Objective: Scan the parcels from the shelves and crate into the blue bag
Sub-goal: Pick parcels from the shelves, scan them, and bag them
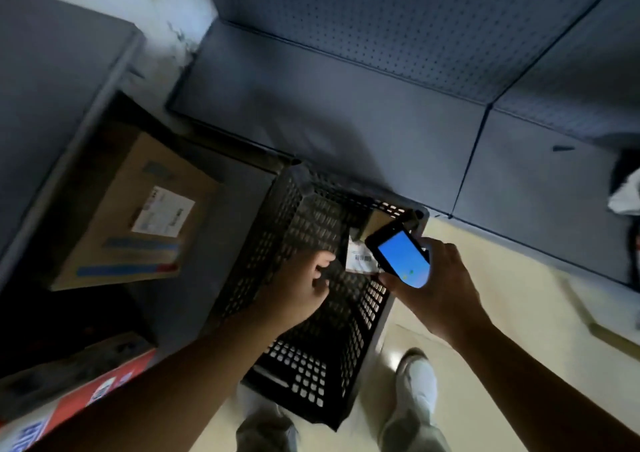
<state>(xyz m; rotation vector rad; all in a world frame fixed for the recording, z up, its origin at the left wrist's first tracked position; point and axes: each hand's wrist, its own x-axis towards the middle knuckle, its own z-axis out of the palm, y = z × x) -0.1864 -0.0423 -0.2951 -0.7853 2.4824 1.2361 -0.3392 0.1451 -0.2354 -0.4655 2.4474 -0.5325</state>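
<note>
Grey metal shelves (346,105) with a pegboard back panel (398,26) run across the top of the view; the nearest shelf surface is bare. Left side: a lower shelf bay holds a brown cardboard box (131,216) with a white shipping label and blue tape strips. Below it, at the bottom-left corner, lies a red and white box (79,396), partly cut off by the frame edge. At the far right edge sits something white and crumpled (628,199), too blurred to identify.

A black perforated plastic crate (304,313) stands on the pale floor (502,296) against the shelf base, its open top facing the camera. Two shoes (419,379) and trouser legs show just beside and below it.

Inside the crate, near its far right corner, lies a small parcel (360,259) with a white barcode label facing up. A brown carton corner shows just behind it, mostly hidden.

The left hand (304,289) reaches into the crate, fingers spread apart, fingertips just beside the parcel's left edge; contact cannot be confirmed. The right hand (433,285) is clamped on a handheld scanner (398,256) with a lit blue screen, held above the crate's right rim. The scanner overlaps the parcel's right edge, hiding part of the label.
</note>
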